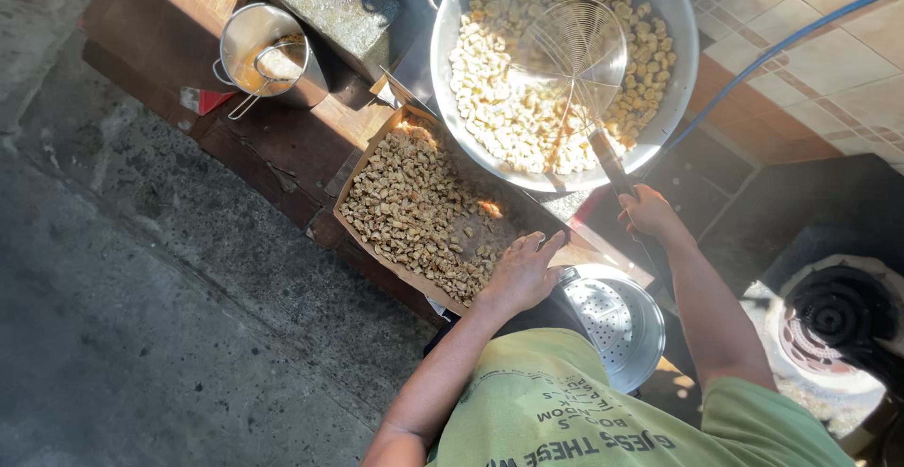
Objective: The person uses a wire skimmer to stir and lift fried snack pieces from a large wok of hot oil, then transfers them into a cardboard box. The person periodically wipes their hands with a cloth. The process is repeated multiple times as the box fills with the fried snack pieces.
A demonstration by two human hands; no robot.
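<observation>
My right hand (650,217) grips the dark handle of a round wire skimmer (579,43). Its mesh lies over pale dough pieces (499,100) in a big metal wok (443,62). My left hand (523,269) rests flat, fingers apart, on the near corner of a shallow cardboard box (363,180). The box holds many small brown fried pieces (414,203) and sits just left of the wok. Nothing is held in the left hand.
A perforated metal pot (612,321) stands below my hands. A steel pot with a small strainer (268,53) sits on the wooden bench at upper left. A blue hose (782,48) crosses the tiled wall. A round gas burner (833,321) is at right, concrete floor at left.
</observation>
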